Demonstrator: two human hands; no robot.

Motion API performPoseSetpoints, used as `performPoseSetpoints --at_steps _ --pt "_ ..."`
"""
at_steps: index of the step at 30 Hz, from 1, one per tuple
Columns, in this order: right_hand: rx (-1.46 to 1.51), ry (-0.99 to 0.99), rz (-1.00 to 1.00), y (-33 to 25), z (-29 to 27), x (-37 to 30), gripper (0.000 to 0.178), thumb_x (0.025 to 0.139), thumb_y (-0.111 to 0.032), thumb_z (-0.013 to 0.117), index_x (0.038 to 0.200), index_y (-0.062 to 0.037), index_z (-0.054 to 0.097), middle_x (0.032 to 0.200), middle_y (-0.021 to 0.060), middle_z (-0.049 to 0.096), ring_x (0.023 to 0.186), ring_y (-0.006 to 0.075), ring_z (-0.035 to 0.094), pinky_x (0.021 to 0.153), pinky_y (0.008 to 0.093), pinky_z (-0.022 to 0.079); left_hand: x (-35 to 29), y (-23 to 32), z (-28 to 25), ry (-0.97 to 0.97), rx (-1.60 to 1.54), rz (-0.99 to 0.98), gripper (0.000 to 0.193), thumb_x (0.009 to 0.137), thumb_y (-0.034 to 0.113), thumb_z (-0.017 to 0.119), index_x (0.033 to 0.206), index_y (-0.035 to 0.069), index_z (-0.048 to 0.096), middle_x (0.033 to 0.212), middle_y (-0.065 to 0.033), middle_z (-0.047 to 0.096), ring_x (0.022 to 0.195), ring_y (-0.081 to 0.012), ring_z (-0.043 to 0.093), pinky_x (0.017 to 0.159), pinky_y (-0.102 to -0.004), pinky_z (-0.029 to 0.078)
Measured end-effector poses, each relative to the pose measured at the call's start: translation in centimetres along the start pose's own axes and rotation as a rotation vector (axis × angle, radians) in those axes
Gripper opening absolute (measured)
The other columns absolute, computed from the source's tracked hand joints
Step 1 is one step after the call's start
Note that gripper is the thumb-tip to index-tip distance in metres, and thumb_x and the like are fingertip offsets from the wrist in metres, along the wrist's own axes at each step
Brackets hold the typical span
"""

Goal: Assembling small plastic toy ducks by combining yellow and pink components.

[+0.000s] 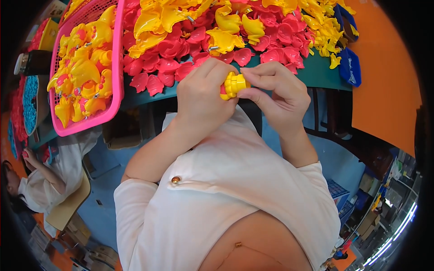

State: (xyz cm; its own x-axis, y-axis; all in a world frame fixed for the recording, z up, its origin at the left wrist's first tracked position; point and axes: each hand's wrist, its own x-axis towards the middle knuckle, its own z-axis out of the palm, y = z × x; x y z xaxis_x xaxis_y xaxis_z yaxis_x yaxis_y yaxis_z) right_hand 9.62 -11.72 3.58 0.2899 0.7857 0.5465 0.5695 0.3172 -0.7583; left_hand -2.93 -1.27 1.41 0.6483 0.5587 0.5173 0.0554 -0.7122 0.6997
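Close in front of my body, at the near edge of the green table, my left hand is closed around a small yellow plastic toy part with a bit of red at its side. The palm side of that hand and whatever else it covers are hidden. From the right, the thumb and fingers of my right hand pinch the part's ridged yellow end. Just beyond both hands lies a heap of red plastic shells, topped with yellow shell pieces, some carrying small metal pins or springs.
A pink mesh basket at the left holds several yellow-and-red toy pieces. Two small blue trays stand at the table's right end, beside an orange surface. Another person in white sits at the far left, near blue pieces.
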Motion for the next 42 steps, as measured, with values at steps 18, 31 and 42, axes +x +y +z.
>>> performPoseSetpoints --at_steps 18,31,42 --pt "0.393 0.069 0.069 2.1 4.5 1.6 0.027 0.072 -0.005 0.076 0.097 -0.0002 0.067 0.101 0.0117 0.06 0.083 0.0185 0.056 0.074 0.0292 0.047 1.2 -1.6 -6.9 0.204 0.189 0.03 0.03 0.063 0.014 0.079 0.085 0.007 0.061 0.081 -0.0086 0.06 0.071 -0.0259 0.061 0.064 -0.0325 0.05" --pt "-0.251 0.092 0.088 4.9 2.4 1.7 0.016 0.071 0.001 0.072 0.084 0.0004 0.062 0.085 0.0078 0.061 0.078 0.0206 0.057 0.069 0.0293 0.046 2.7 -4.0 -11.0 0.395 0.361 0.014 0.05 0.076 0.018 0.075 0.121 0.003 0.056 0.114 -0.0132 0.06 0.103 -0.024 0.058 0.091 -0.0359 0.043" --pt "-0.509 -0.054 0.092 5.2 0.1 -0.1 0.027 0.067 -0.005 0.073 0.093 -0.0075 0.067 0.102 0.0065 0.061 0.094 0.0258 0.053 0.081 0.035 0.04 -1.3 -2.5 -4.3 -0.002 -1.228 -1.018 0.059 0.098 0.05 0.025 0.128 0.003 0.045 0.121 -0.0194 0.056 0.086 -0.0231 0.065 0.072 -0.0331 0.056"
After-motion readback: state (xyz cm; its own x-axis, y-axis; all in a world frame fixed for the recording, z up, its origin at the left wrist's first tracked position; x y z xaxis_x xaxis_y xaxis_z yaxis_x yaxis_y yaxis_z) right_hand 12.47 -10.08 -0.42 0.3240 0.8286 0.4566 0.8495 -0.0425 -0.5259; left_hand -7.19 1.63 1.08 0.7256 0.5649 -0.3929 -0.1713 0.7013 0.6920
